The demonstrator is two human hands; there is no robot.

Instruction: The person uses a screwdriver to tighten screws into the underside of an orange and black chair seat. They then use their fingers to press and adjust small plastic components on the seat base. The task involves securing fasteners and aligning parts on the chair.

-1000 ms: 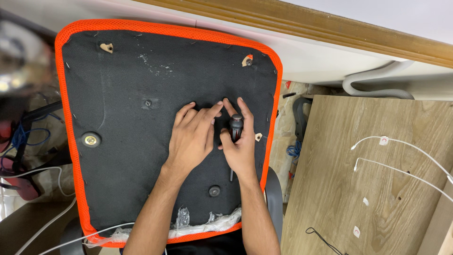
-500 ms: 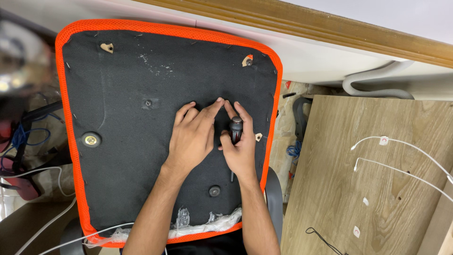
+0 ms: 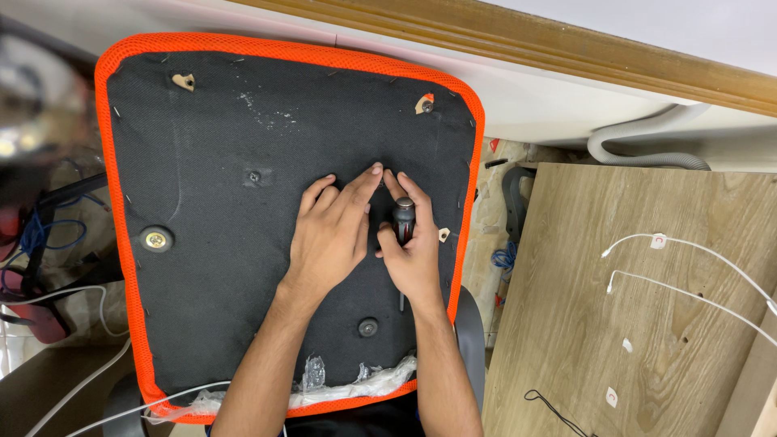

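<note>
Two hands meet at frame centre on an upturned seat base (image 3: pixel 210 146), black cloth with an orange rim. Right hand (image 3: pixel 414 257) wraps a screwdriver (image 3: pixel 403 220) by its stiff, grippy handle; left hand (image 3: pixel 332 235) lies flat, fingers spread, holding nothing. Base looks rigid, bulky, best gripped at its rim.

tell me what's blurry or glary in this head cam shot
Head view: the hands and black seat underside are sharp and evenly lit; the far left edge is smeared out of focus with a bright glare spot; soft shadows only under the fingers.
</note>
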